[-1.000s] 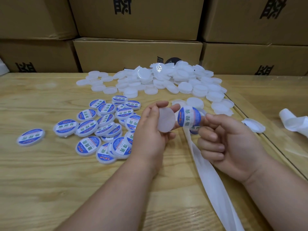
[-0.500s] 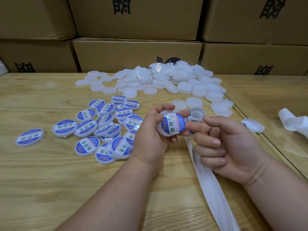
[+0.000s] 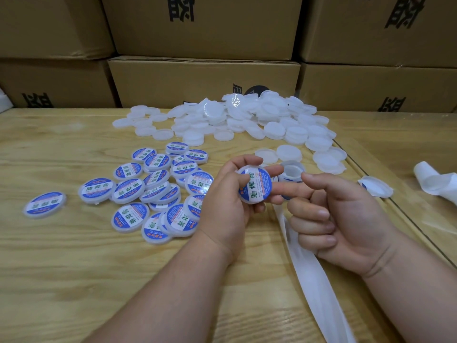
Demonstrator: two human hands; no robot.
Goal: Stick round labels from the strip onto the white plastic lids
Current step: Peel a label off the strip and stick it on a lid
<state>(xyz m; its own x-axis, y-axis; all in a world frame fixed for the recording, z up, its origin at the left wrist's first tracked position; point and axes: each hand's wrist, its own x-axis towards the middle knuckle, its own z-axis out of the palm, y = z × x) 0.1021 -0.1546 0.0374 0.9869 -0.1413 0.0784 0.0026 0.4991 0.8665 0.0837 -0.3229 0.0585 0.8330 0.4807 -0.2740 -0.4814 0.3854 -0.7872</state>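
Label now flat on lid.

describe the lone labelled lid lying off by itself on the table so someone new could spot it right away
Start at the wooden table and find the cluster of blue-labelled lids left of the left hand. Look further left: one labelled lid lies flat, apart from the cluster, touching none of them.

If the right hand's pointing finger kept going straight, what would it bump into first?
The right hand points its forefinger left at the labelled lid held in the left hand. It looks already touching or nearly so; depth is unclear.
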